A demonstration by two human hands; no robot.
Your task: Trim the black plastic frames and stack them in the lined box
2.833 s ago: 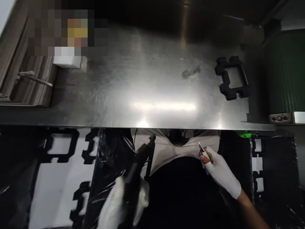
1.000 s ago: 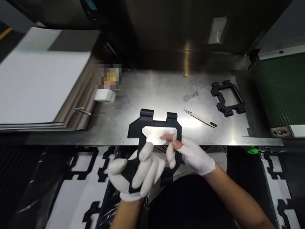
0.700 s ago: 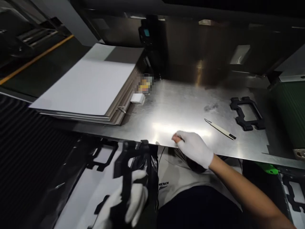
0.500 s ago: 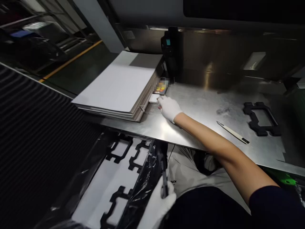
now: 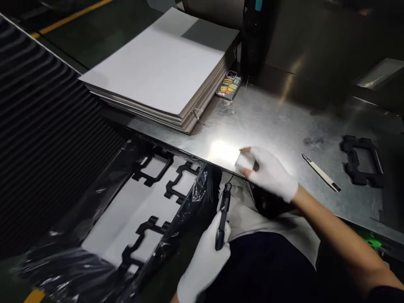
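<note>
My right hand point(image 5: 268, 168), in a white glove with fingertips bare, grips a small white block point(image 5: 243, 162) just over the table's front edge; motion blurs it slightly. Low in front of my body, my gloved left hand point(image 5: 210, 248) is closed around a black frame-like part point(image 5: 223, 214), seen nearly edge-on. To the right, a white-handled craft knife point(image 5: 322, 172) lies on the metal table point(image 5: 268, 113). Beyond it is a flat black frame point(image 5: 362, 162) with notched edges.
A thick stack of white sheets point(image 5: 158, 63) stands at the table's left, with a phone in a patterned case point(image 5: 229, 86) beside it. Below the table, a box lined with black plastic point(image 5: 72, 269) holds several black frames point(image 5: 151, 168) on a white sheet point(image 5: 126, 219).
My right hand has lifted the white block from beside the stack and brought it right and nearer to me. My left hand has raised the black frame-like part slightly. The view has tilted down.
</note>
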